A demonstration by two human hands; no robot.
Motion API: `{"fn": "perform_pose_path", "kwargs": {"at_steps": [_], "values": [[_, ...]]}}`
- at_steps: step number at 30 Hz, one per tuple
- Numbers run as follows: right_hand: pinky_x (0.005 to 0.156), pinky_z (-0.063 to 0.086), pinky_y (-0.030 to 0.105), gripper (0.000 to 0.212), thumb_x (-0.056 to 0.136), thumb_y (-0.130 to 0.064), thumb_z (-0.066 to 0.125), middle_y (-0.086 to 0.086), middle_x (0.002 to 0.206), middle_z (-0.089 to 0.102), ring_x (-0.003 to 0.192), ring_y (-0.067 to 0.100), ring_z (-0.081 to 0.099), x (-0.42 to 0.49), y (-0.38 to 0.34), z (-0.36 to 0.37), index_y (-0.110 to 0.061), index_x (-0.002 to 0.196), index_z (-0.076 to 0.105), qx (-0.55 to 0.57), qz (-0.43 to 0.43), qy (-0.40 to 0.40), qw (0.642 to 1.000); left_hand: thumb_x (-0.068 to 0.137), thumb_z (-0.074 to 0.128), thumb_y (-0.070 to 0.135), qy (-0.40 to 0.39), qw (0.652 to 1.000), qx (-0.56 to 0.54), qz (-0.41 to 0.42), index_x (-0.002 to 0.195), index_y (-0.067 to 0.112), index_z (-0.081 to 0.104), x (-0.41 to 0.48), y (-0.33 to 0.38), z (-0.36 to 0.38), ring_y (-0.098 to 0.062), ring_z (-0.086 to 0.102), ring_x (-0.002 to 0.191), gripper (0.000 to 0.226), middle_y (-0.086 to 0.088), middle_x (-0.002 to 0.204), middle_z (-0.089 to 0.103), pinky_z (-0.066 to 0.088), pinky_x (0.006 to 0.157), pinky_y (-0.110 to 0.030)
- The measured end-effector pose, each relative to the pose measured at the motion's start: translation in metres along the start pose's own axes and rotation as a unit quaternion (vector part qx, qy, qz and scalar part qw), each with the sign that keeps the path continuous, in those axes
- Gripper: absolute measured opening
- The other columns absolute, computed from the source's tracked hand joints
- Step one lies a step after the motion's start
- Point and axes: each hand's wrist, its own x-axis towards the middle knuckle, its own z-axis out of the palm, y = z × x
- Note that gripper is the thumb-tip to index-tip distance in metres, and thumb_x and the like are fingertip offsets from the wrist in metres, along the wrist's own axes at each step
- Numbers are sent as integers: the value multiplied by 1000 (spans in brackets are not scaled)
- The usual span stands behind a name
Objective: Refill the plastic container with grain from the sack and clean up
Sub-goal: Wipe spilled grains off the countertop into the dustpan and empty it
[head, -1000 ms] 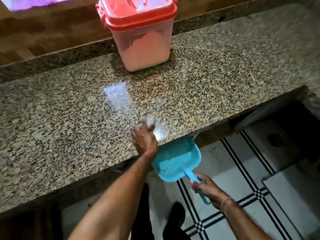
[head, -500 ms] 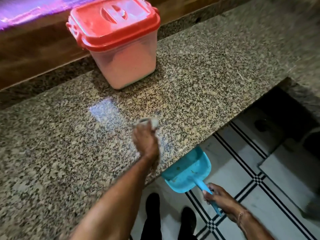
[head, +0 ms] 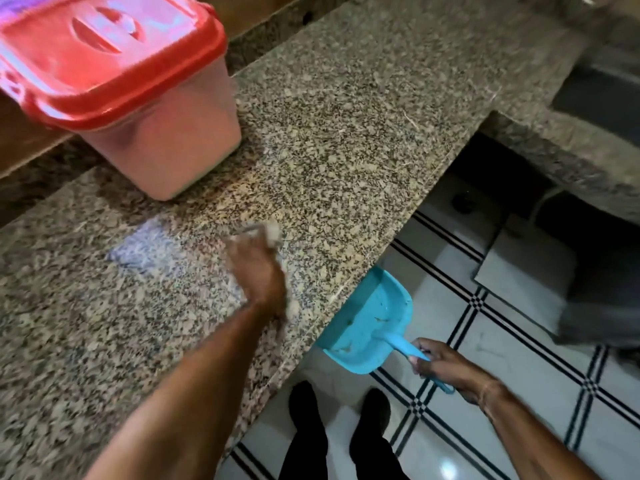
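Note:
The plastic container [head: 180, 143] with its red lid [head: 104, 57] closed stands at the back left of the granite counter [head: 346, 109]. My left hand [head: 258, 271] rests on the counter near the front edge and grips a small pale cloth [head: 273, 232], blurred by motion. Just below the counter edge, the blue dustpan [head: 367, 317] is tilted up against the stone with a few bits of debris in it. My right hand [head: 446, 367] grips its handle. No sack is in view.
A lower granite ledge [head: 554, 157] juts out at the right with dark space under it. The white tiled floor [head: 519, 341] with black lines lies below. My feet in dark shoes [head: 304, 407] stand close to the counter.
The view has swung left and closer to the container. My left hand with the cloth has stayed near the counter's edge, and the dustpan has slid right along the edge.

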Motion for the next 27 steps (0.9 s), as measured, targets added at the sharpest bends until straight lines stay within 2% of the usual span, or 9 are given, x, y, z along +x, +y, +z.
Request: {"fn": "perform_pose_path", "kwargs": {"at_steps": [4,6,8,12,16,19,21,24,27], "values": [[70,42,23,7,98,-15,63,-7,72,57,70,7,55,-4,-1,-7,-15,91,63,1,2,2,1000,102,36,56,-97,982,-25,162,138,34,52,-18,26,11,-21,52,110,45,2,116,54,51,94,-44],[69,42,21,6,98,-14,63,-6,74,56,70,8,54,-4,-2,-11,-15,93,63,6,0,6,1000,97,38,64,-32,994,-33,102,133,36,54,18,18,-3,-18,53,98,49,0,111,56,53,80,-38],[67,42,20,5,98,-14,63,-7,74,55,71,8,53,-4,-1,-13,-16,93,64,16,3,12,1000,100,53,43,39,999,29,3,136,33,54,60,-4,-15,-23,50,101,38,-9,118,55,43,78,-33],[75,44,22,3,98,-18,65,-6,78,60,75,7,57,0,6,-14,-16,97,66,36,13,23,999,94,58,19,59,981,75,-170,138,22,52,121,-21,-7,-41,34,139,44,-20,144,44,34,107,-55],[76,45,24,11,97,-20,66,-4,81,59,75,5,57,5,9,-17,-11,103,66,41,21,20,999,95,56,24,8,999,43,-11,133,29,54,98,40,35,-27,42,129,39,-8,138,49,40,98,-36],[77,42,29,21,96,-26,66,-4,81,58,76,9,55,4,10,-24,-6,104,63,39,26,19,999,100,49,43,-94,984,0,149,131,33,58,53,80,58,-20,49,116,34,0,124,54,47,98,-40],[77,40,30,22,96,-26,66,-4,79,58,76,11,53,3,11,-31,-6,104,63,33,29,18,999,100,54,32,-135,969,-6,208,131,26,60,41,85,59,-23,50,109,32,-4,120,55,46,95,-39],[79,41,28,18,96,-25,66,-4,81,60,79,10,55,-2,13,-47,-9,105,66,36,31,16,999,94,56,11,-22,995,-24,99,118,7,66,68,71,36,-39,53,111,26,-22,122,58,47,95,-46],[81,43,28,13,97,-23,65,-4,82,61,81,11,57,-3,18,-66,-11,103,66,39,31,41,998,96,46,34,70,995,-3,-67,124,10,59,134,33,49,-41,54,113,39,-23,125,56,50,93,-53]]}}
